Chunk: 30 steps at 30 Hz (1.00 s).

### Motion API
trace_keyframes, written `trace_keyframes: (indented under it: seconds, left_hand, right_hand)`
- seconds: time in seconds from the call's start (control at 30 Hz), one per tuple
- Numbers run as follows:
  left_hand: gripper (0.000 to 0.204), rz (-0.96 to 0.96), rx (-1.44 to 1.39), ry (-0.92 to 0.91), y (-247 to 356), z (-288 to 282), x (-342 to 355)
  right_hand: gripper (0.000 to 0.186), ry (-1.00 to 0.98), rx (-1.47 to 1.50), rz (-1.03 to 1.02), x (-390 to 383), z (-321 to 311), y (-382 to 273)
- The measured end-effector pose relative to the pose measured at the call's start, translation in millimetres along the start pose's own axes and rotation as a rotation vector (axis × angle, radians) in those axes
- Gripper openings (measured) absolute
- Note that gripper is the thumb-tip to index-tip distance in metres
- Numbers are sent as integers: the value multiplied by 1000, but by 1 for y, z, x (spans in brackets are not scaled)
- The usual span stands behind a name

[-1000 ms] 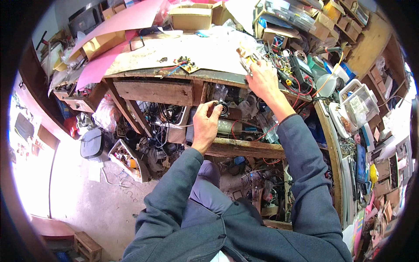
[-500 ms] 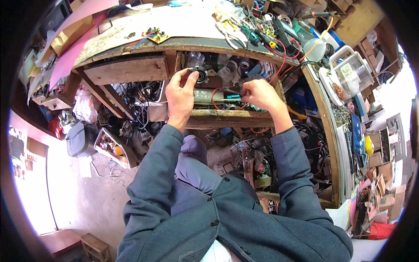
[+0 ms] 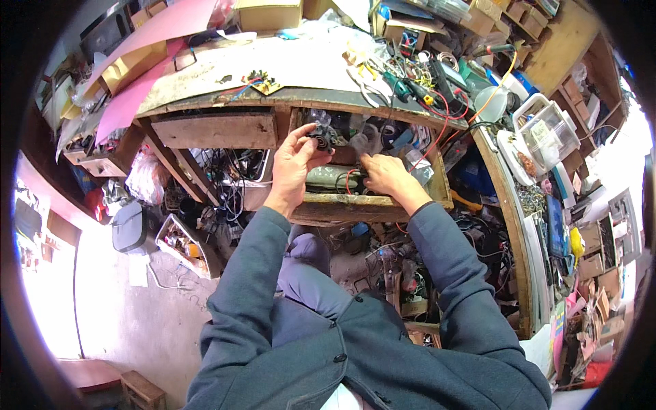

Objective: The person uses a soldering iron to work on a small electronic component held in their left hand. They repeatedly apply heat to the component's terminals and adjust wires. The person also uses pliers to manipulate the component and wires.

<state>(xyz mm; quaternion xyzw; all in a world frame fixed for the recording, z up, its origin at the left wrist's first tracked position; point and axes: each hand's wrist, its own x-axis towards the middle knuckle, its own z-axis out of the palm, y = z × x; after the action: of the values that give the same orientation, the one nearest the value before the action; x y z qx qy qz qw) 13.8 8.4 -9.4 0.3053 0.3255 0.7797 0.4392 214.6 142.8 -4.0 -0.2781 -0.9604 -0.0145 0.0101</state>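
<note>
Above the open wooden drawer (image 3: 321, 198), my left hand (image 3: 290, 174) pinches a small black round part (image 3: 322, 139) with a ringed centre between thumb and fingers. My right hand (image 3: 391, 176) reaches into the drawer with its fingers curled inward. Whatever those fingers hold, if anything, is hidden. Crumpled clear plastic (image 3: 362, 143) lies just beyond its fingertips. Between the hands rests a dull green bundle (image 3: 330, 177) along the drawer's front, and a red wire (image 3: 349, 180) loops beside my right hand.
Pliers (image 3: 369, 87) and other tools crowd the bench top at the back, near a small wired circuit board (image 3: 261, 83). A shut drawer (image 3: 215, 130) is at left. Red leads hang over the bench edge at right. A bin of parts (image 3: 183, 242) stands on the floor.
My right hand has shifted left, closer to my left hand, and the teal piece beside its fingers is out of sight. My left hand still holds the black part, now turned slightly.
</note>
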Motion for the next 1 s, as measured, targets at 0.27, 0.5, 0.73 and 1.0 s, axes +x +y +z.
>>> trace_keyframes:
  seconds: [0.27, 0.5, 0.73, 1.0]
  left_hand:
    - [36, -45, -89, 20, 5, -2, -2]
    - [21, -137, -150, 52, 7, -3, 3]
    - [28, -149, -36, 172, -2, -11, 10]
    - [29, -179, 72, 157, 1, 2, 7]
  right_hand:
    - [14, 659, 228, 42, -11, -26, -23]
    - [6, 1100, 1368, 185, -25, -27, -47]
    - [18, 1080, 1625, 187, -14, -18, -59]
    - [22, 901, 1698, 98, -12, -23, -74]
